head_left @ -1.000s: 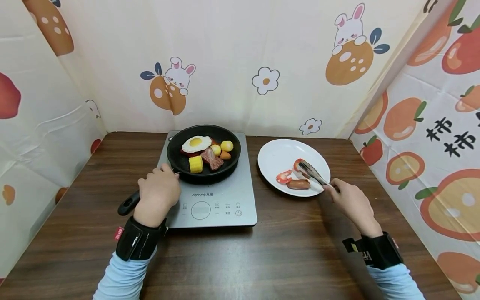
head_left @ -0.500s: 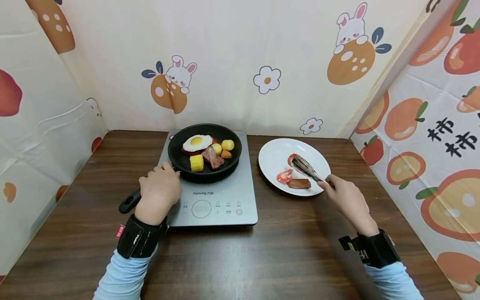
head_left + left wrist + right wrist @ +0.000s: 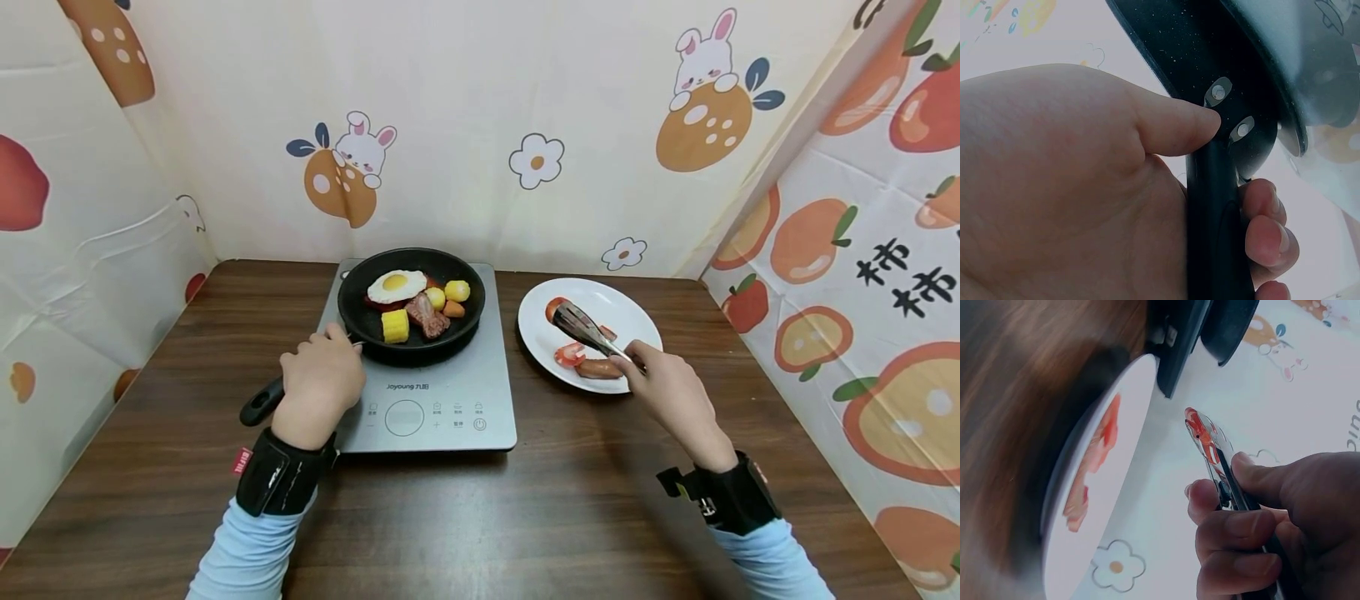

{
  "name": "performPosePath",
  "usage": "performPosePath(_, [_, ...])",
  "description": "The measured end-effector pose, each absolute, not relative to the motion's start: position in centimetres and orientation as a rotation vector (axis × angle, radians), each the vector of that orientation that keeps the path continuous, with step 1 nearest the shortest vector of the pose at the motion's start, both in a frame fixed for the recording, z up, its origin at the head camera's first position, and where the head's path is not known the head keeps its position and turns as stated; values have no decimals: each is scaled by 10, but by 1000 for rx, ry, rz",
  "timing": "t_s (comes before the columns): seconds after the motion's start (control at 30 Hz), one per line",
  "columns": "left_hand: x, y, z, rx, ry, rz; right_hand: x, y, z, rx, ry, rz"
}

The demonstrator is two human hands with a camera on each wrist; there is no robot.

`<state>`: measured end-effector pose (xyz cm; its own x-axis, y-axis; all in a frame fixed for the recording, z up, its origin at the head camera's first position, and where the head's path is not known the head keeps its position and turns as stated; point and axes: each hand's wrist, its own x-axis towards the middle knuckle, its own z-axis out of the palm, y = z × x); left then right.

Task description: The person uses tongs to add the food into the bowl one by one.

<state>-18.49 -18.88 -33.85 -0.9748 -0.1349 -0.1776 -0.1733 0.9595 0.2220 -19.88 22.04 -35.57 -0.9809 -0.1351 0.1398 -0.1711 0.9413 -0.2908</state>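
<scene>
My left hand point(image 3: 322, 383) grips the black handle point(image 3: 1213, 219) of a frying pan point(image 3: 442, 271), thumb along its top in the left wrist view. In the pan lie a fried egg point(image 3: 396, 286), a corn piece point(image 3: 395, 326), a meat piece point(image 3: 427, 317) and several small yellow and orange pieces. My right hand point(image 3: 667, 392) holds metal tongs point(image 3: 585, 326) over the white plate point(image 3: 637, 312). Between the tongs' tips is a red-orange shrimp point(image 3: 1204, 432). Beneath, a shrimp point(image 3: 570, 355) and a sausage point(image 3: 598, 369) lie on the plate; another reddish piece is partly hidden by the tongs.
The pan sits on a silver induction cooker point(image 3: 450, 433), left of the plate. Both stand near the back of a dark wooden table point(image 3: 480, 525). Patterned curtains point(image 3: 465, 125) close off the back and both sides.
The right hand has moved left, carrying the tongs and the shrimp up from the plate's right part to over its left side. The left hand and the pan have stayed in place.
</scene>
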Motion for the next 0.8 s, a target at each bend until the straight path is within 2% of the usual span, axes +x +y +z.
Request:
performPosePath(0.43, [-184,-190,-339,-235,2939,374,-190,181,-338,319,-2918,432])
performPosePath(0.8, [-183,-189,-338,-220,2956,371,-191,133,-325,490,-2848,461])
